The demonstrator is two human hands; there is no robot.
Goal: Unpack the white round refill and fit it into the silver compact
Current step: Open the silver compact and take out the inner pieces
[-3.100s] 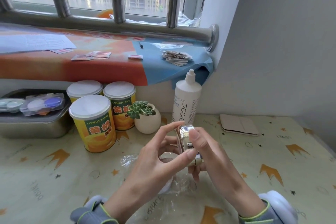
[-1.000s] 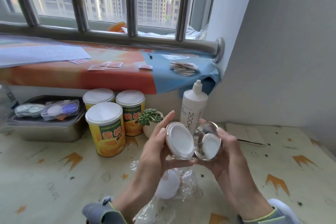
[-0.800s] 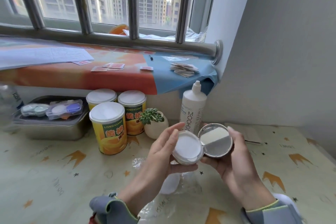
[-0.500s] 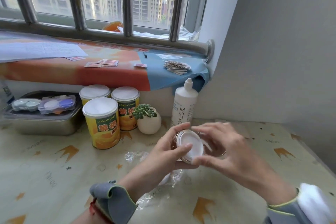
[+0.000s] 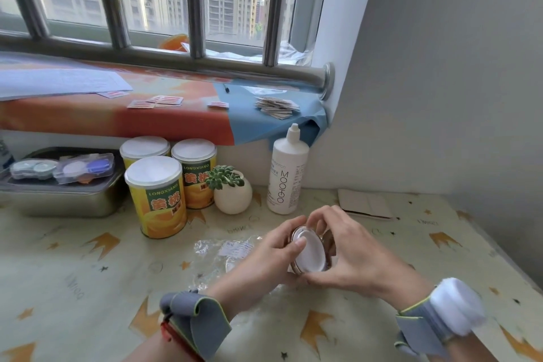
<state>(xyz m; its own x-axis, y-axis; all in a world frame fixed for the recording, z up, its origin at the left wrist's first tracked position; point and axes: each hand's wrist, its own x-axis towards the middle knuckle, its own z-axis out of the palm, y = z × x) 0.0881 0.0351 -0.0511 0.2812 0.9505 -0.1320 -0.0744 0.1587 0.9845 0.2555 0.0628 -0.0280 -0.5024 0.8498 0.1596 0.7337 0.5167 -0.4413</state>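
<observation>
Compact [image 5: 296, 266]: silver case held above the table [image 5: 88, 273] between both hands, just right of frame centre; only its rim shows around a white disc [image 5: 311, 251] tilted toward the camera. Whether that disc is a seated refill or an inner cover cannot be told.
Left hand [image 5: 269, 256]: closed on the compact from 9 o'clock, thumb tip resting on the upper left of the white disc, fingers curled behind the case.
Right hand [image 5: 352, 256]: closed on the compact from 3 o'clock, fingers arched over its top edge at 12 o'clock, thumb under its lower edge at 6 o'clock.
Wrapper [image 5: 223, 253]: clear crinkled plastic lying on the table at 9 o'clock of the compact and running under the hands; it carries a small white label. A white patch shows through it just left of the left hand; what it is cannot be told.
Bottle [image 5: 286, 176]: white, upright, at 12 o'clock of the hands, against the wall.
Plant pot [image 5: 233, 195]: round white pot with a green succulent, just left of the bottle.
Cans [image 5: 158, 194]: three yellow cans with white lids, left of the pot, touching one another.
Tin [image 5: 64, 200]: steel box at the far left, with plastic cases lying on its lid.
Card [image 5: 364, 204]: flat beige piece at 1 o'clock of the hands, near the wall.
Cuffs [image 5: 199, 323]: grey, one on each wrist.
</observation>
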